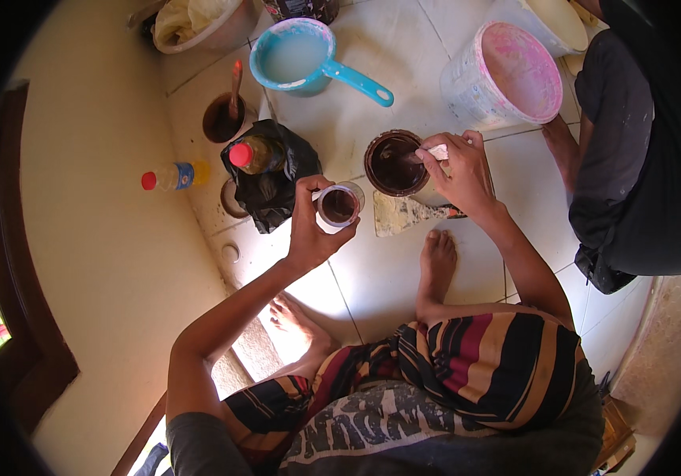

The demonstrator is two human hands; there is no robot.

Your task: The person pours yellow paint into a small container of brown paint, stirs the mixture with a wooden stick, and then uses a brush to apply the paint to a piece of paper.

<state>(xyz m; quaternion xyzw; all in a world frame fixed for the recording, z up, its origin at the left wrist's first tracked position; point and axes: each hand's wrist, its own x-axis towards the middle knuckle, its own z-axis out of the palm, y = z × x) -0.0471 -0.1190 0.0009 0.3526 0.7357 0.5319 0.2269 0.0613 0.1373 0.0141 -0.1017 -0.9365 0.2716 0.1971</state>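
My left hand [309, 232] is wrapped around a small clear plastic cup [356, 195] with dark brown liquid in it. Over the round pot of dark brown paint [394, 165], my right hand [461, 168] pinches a small whitish object [439, 151]. Its lower end points into the pot, and its kind is not clear. Just below the pot, a wide scraper [396, 216] caked with dried filler lies flat on the tiles. A black plastic bag [277, 190] left of the cup surrounds a red-capped bottle [257, 154].
A blue dipper [360, 83] of whitish liquid and a brown container [218, 119] with a handle sticking out stand farther off. By the wall is another red-capped bottle [174, 176]. A pink-stained bucket [467, 87] stands near another person's dark-clothed leg [626, 159] at right.
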